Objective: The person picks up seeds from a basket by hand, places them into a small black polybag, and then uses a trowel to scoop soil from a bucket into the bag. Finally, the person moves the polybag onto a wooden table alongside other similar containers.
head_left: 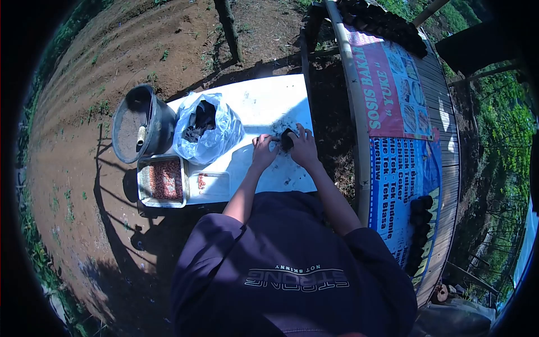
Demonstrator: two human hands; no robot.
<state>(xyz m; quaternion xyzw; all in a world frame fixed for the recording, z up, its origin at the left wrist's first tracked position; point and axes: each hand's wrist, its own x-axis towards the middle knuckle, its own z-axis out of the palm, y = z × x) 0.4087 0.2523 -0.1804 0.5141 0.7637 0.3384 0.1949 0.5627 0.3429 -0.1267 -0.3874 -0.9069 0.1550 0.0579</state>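
Note:
A small black bag (287, 140) with dark soil stands on the white table (258, 92). My right hand (303, 147) is closed on its right side, thumb near its top. Just left of the bag, my left hand (263, 150) has its fingers apart and holds nothing that I can see. Soil crumbs lie around both hands. Farther left is a clear plastic bag (224, 140) with black pieces inside. Beside it a dark bucket (160, 132) holds soil and a tool with a pale handle (141, 135).
A white basket (145, 199) of reddish seeds sits at the table's near left corner, next to a shallow clear tray (216, 194) with a few seeds. On the right, a bamboo platform (449, 168) with banners carries rows of black filled bags (387, 25).

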